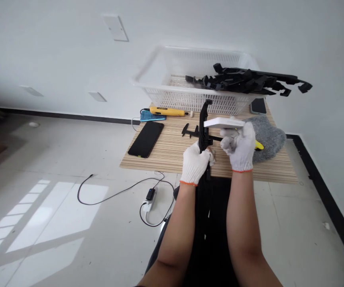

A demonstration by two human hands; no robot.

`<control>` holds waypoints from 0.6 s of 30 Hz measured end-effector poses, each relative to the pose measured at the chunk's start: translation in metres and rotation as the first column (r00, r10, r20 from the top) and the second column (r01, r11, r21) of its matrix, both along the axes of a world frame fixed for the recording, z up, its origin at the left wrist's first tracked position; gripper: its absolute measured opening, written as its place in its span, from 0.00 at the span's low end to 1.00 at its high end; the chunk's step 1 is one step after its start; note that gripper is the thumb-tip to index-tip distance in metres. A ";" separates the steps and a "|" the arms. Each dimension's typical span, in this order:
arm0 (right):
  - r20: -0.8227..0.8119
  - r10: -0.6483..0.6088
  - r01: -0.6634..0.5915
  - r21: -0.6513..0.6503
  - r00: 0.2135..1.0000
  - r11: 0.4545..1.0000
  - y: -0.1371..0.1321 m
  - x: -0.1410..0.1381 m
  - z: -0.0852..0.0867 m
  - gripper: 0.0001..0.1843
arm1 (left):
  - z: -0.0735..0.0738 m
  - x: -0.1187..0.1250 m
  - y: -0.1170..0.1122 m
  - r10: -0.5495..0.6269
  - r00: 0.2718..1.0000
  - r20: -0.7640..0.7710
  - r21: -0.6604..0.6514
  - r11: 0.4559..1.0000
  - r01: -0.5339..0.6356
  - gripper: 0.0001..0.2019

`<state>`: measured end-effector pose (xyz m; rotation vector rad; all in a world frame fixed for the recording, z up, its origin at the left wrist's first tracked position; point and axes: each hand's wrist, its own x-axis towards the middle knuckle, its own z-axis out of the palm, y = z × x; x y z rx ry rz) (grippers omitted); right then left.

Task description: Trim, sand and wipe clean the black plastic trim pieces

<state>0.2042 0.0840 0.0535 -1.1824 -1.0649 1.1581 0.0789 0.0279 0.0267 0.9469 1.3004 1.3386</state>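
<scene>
Both my hands wear white knit gloves. My left hand (195, 162) is closed round a long black plastic part (203, 126) that stands upright over the small wooden table (166, 149). Just to its right, my right hand (241, 147) is closed on a yellow-tipped tool (259, 145), and a flat white plate (223, 122) rests at its fingertips against the black part. Whether the right hand also grips the plate, I cannot tell.
A white mesh basket (174, 93) at the table's back holds several black plastic parts (246, 81). Also on the table: a black phone (146, 138), a blue phone (150, 116), a yellow electric screwdriver (167, 112), a grey cloth (269, 137). Cables and a charger (150, 195) lie on the floor.
</scene>
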 end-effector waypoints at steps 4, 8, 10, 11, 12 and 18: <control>-0.005 -0.032 0.032 0.044 0.999 0.999 0.006 -0.013 -0.005 0.21 | -0.002 0.000 0.001 0.000 1.000 -0.026 -0.022 1.000 -0.001 0.04; -0.004 -0.240 0.237 0.162 0.971 0.958 0.012 -0.018 -0.013 0.18 | -0.004 0.001 0.002 -0.006 1.000 0.018 0.006 1.000 0.006 0.05; 0.005 -0.157 0.155 0.128 0.988 0.980 0.012 -0.019 -0.014 0.18 | -0.003 0.002 0.002 -0.007 1.000 0.010 0.007 1.000 0.007 0.05; 0.011 -0.126 0.124 0.118 0.992 0.985 0.011 -0.019 -0.014 0.18 | -0.002 0.002 0.002 -0.006 1.000 -0.002 0.001 1.000 0.006 0.04; 0.010 -0.131 0.129 0.122 0.991 0.984 0.011 -0.020 -0.014 0.18 | -0.002 0.002 0.002 -0.003 1.000 -0.013 -0.003 1.000 0.003 0.04; -0.021 -0.032 0.034 0.116 0.999 0.993 0.013 -0.024 -0.016 0.19 | -0.004 0.001 0.002 -0.009 1.000 -0.007 -0.008 1.000 0.009 0.06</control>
